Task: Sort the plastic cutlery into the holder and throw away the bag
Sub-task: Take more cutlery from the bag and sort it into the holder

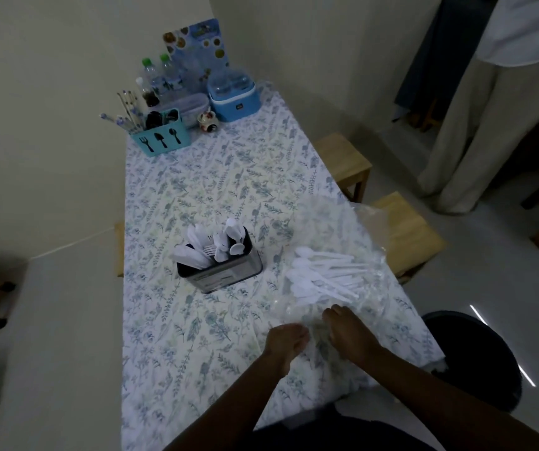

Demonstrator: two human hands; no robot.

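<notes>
Head view: left hand (286, 341) and right hand (349, 336) have fingers clamped on the crumpled end of the clear bag (336, 226); white spoons (318, 276) lie inside, just beyond the fingers, holder (226, 276) farther left.

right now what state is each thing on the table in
bag: lying down, spoons inside, near end held
spoons: heaped in the bag, not yet sorted
holder: upright, partly filled
left grip: pinches the bag's near end
right grip: holds the bag's near end
blue box: lid shut
bottles: upright, capped
</notes>
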